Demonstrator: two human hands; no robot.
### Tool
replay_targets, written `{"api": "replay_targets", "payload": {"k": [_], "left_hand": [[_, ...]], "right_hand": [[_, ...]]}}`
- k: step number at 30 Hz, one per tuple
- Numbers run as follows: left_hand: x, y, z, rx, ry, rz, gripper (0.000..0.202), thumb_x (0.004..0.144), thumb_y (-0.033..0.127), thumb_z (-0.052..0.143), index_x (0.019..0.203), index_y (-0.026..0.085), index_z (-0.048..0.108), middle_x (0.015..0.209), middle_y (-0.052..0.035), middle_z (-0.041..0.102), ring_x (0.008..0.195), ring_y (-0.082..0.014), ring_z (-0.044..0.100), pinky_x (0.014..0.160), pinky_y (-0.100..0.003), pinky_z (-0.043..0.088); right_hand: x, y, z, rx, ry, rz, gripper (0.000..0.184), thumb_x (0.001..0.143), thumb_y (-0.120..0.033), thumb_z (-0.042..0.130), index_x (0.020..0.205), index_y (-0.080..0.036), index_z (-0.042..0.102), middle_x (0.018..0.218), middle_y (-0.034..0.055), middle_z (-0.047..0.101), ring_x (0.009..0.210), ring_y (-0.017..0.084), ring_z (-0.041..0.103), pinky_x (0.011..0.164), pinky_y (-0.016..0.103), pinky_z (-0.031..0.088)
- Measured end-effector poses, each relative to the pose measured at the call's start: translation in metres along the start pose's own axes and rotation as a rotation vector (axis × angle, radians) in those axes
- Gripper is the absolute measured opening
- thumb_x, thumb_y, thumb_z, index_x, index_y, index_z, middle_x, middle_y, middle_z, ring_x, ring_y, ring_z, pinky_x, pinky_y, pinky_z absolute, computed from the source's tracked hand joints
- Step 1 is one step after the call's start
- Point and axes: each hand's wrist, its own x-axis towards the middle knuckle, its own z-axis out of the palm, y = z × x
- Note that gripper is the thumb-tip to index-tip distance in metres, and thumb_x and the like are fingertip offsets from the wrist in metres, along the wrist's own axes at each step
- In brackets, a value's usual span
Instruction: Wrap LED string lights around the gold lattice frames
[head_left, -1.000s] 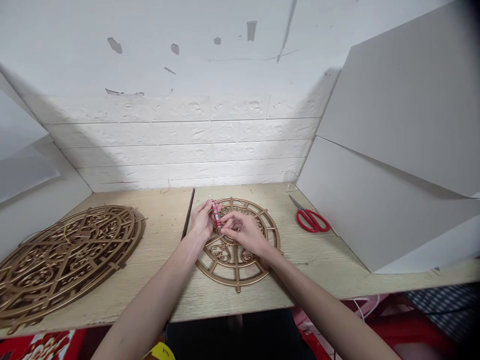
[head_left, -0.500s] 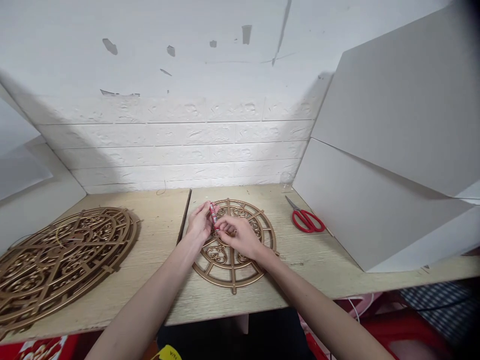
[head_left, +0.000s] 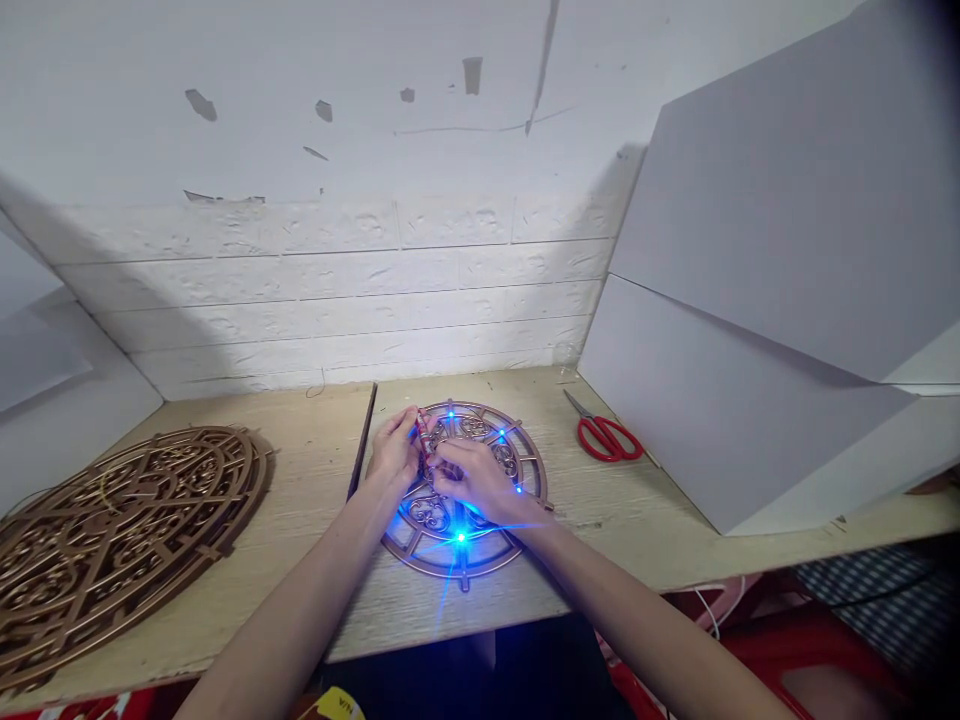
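My left hand is closed around a slim red battery, which stands at a slant between thumb and fingers. My right hand pinches at the battery's lower end; whatever lies between its fingertips is too small to make out. Beneath both hands lies a round gold-brown openwork frame with scrollwork, flat on the table. Several blue lights glow on its ring and bars. My hands and forearms cover part of the frame's middle.
Red-handled scissors lie to the right, before a white board. At the left is a stack of similar round frames. A dark strip runs beside the middle frame on the wooden table. A white brick-patterned wall closes the back.
Blue lights on the frame, unlit half a second ago, now shine. Both hands keep nearly the same hold at the battery. The view has shifted slightly and looks dimmer.
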Motion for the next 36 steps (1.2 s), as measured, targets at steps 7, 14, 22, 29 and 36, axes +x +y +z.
{"api": "replay_targets", "payload": {"k": [7, 14, 22, 29, 36], "left_hand": [[-0.004, 0.003, 0.006, 0.017, 0.043, -0.054, 0.018, 0.063, 0.017, 0.076, 0.072, 0.013, 0.061, 0.066, -0.0015, 0.063, 0.058, -0.0107, 0.060, 0.060, -0.023, 0.048], [-0.008, 0.008, 0.010, 0.028, 0.032, -0.056, 0.013, 0.066, 0.014, 0.073, 0.072, 0.013, 0.062, 0.066, -0.0012, 0.063, 0.059, -0.0095, 0.060, 0.063, -0.022, 0.049], [-0.008, 0.010, 0.012, 0.039, 0.014, -0.082, 0.011, 0.068, 0.012, 0.071, 0.070, 0.012, 0.060, 0.063, -0.0006, 0.061, 0.053, -0.0078, 0.057, 0.057, -0.020, 0.047], [-0.007, 0.010, 0.011, 0.032, 0.004, -0.087, 0.011, 0.069, 0.013, 0.071, 0.072, 0.012, 0.061, 0.066, -0.0017, 0.063, 0.058, -0.0097, 0.061, 0.058, -0.020, 0.048], [-0.010, 0.009, 0.013, 0.065, -0.001, -0.051, 0.012, 0.069, 0.014, 0.072, 0.072, 0.012, 0.060, 0.067, -0.0014, 0.062, 0.059, -0.0102, 0.061, 0.062, -0.022, 0.049]], "right_hand": [[-0.001, -0.003, -0.004, 0.006, -0.047, 0.010, 0.010, 0.078, -0.009, 0.055, 0.075, -0.018, 0.054, 0.074, 0.0016, 0.057, 0.067, 0.015, 0.051, 0.064, 0.024, 0.038], [-0.001, -0.004, -0.006, -0.015, -0.052, -0.019, 0.012, 0.077, -0.006, 0.056, 0.074, -0.017, 0.054, 0.073, 0.0011, 0.055, 0.065, 0.014, 0.049, 0.062, 0.023, 0.036], [-0.001, -0.002, -0.007, -0.035, -0.048, -0.012, 0.012, 0.076, -0.005, 0.057, 0.075, -0.017, 0.055, 0.075, 0.0020, 0.057, 0.067, 0.014, 0.051, 0.063, 0.024, 0.037], [-0.001, -0.001, -0.007, 0.012, -0.006, -0.007, 0.011, 0.077, -0.007, 0.056, 0.076, -0.017, 0.056, 0.074, 0.0017, 0.057, 0.066, 0.015, 0.051, 0.062, 0.024, 0.038], [-0.003, 0.001, -0.008, 0.024, -0.030, -0.003, 0.011, 0.078, -0.007, 0.056, 0.077, -0.017, 0.058, 0.076, 0.0022, 0.058, 0.069, 0.015, 0.053, 0.064, 0.024, 0.039]]}}
